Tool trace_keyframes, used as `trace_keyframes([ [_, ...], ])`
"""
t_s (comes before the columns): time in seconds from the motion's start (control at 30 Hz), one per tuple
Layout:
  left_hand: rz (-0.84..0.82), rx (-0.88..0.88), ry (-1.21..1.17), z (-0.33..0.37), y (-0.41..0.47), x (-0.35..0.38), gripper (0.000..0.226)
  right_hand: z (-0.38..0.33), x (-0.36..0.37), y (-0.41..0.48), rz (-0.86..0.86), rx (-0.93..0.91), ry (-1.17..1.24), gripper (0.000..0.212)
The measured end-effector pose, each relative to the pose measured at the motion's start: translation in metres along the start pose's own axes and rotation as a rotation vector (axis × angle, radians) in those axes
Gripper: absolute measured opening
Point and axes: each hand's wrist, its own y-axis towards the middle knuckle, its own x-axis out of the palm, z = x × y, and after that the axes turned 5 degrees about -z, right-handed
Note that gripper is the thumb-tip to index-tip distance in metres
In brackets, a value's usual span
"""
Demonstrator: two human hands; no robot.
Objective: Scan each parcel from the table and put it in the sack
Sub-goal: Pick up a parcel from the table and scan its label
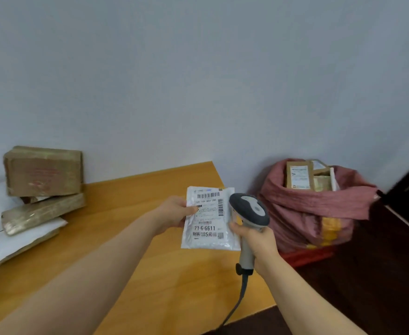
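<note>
- The left hand (174, 211), just left of the frame's centre, pinches a white parcel (209, 218) by its left edge, thumb on the printed face and the other fingers behind it.
- The parcel is held up above the wooden table (130, 250), label toward the camera; barcodes sit near its top and right side, and the number 71-6-6611 is printed lower down.
- The right hand (256, 245), right of centre, has its fingers wrapped round the pale handle of a barcode scanner (249, 213).
- The scanner's dark grey head sits just beside the parcel's upper right edge and overlaps it a little; whether they touch cannot be told.
- A dark cable (239, 301) runs from the bottom of the handle down toward the lower edge of the frame.
- A pink sack (307, 209) stands on the dark floor at the right of the frame, past the table's far corner, its mouth open.
- Brown boxes (299, 176) show inside the sack's mouth.
- At the left of the frame, more parcels (41, 189) are piled on the table: a brown box on top, a flat brown packet under it, and white bags beneath.
</note>
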Motion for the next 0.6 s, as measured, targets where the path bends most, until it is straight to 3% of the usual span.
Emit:
trace_keyframes([
  [0.1, -0.067, 0.002, 0.07, 0.026, 0.028, 0.069, 0.011, -0.012, -0.063, 0.016, 0.052, 0.01, 0.06, 0.029],
  [0.33, -0.269, -0.027, -0.035, 0.077, 0.094, 0.25, 0.015, -0.057, -0.241, 0.052, 0.214, -0.097, 0.232, 0.031],
  [0.6, -0.132, -0.002, 0.019, 0.128, 0.165, 0.349, 0.014, -0.074, -0.348, 0.103, 0.271, -0.026, 0.273, 0.022],
])
